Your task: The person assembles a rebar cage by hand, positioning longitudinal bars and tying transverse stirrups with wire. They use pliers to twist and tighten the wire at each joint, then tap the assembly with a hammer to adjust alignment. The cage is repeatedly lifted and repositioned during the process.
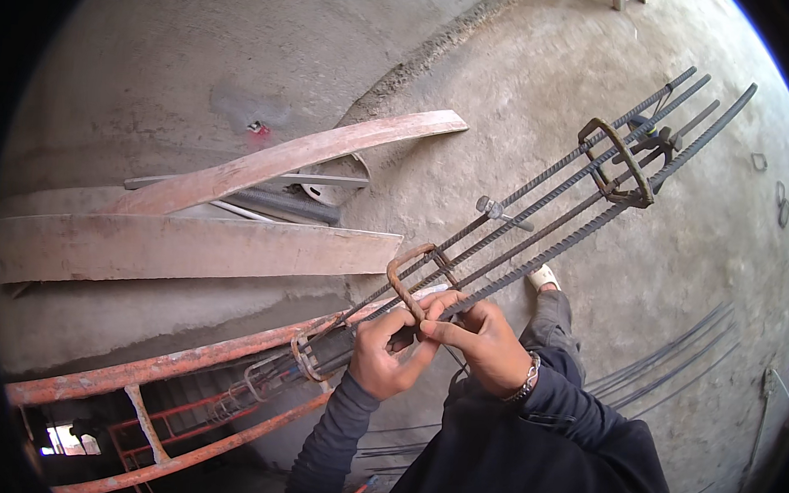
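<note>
- A rebar cage (542, 201) of long ribbed bars is laid slanting over an orange scaffold frame (161, 363), its far end raised above the concrete floor (681, 291).
- A rusty square stirrup (417, 279) is gripped on the bars by the fingers of the left hand (386, 353).
- The same stirrup is pinched by the right hand (486, 342), just beside the left.
- Another stirrup (618, 163) is seen further up the cage.
- Wooden planks (187, 247) are stacked on the left.

The rebar cage (541, 210) was ribbed steel, dull and rust-streaked; its stirrup (415, 279) looked rough, brown with rust. The planks (187, 247) were worn, matt wood, the floor (681, 291) coarse grey concrete.
</note>
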A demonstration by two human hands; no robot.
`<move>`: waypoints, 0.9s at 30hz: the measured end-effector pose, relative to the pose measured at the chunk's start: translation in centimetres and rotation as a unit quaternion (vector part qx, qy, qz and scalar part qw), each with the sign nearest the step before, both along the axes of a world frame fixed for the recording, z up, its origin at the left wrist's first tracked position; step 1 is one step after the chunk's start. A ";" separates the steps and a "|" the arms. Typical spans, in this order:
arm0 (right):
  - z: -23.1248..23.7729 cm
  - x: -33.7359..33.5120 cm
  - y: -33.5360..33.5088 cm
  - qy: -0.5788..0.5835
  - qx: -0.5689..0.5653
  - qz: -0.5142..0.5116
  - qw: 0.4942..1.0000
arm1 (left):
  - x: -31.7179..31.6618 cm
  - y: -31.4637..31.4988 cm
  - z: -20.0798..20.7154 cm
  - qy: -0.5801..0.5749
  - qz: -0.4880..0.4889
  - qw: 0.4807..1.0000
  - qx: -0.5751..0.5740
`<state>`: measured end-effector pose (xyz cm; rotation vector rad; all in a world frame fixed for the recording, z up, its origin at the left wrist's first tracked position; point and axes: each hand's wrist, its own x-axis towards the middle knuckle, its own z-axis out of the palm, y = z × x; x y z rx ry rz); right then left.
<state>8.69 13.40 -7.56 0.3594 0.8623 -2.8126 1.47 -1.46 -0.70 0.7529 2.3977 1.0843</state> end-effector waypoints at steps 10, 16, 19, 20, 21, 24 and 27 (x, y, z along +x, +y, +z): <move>0.3 0.4 0.6 0.016 0.063 -0.030 0.997 | -1.2 1.5 1.4 -0.223 0.115 0.968 0.010; 0.8 3.4 0.6 -0.036 0.208 -0.052 0.976 | -2.8 1.1 1.5 -0.298 0.090 0.949 -0.048; 1.6 4.6 1.5 -0.106 0.037 0.074 0.991 | -2.9 1.0 1.2 -0.301 0.085 0.949 -0.025; 1.8 4.7 2.2 -0.097 -0.012 0.154 0.983 | -2.8 1.1 1.1 -0.305 0.072 0.950 -0.001; 2.0 4.6 2.8 -0.088 -0.061 0.232 0.967 | -2.8 1.1 0.9 -0.301 0.065 0.951 0.019; 3.9 4.9 1.8 0.014 0.256 0.120 0.959 | -2.7 0.9 0.8 -0.313 0.050 0.948 0.038; 5.4 4.8 1.2 0.073 0.385 0.081 0.916 | -2.6 0.6 0.4 -0.328 0.034 0.943 0.047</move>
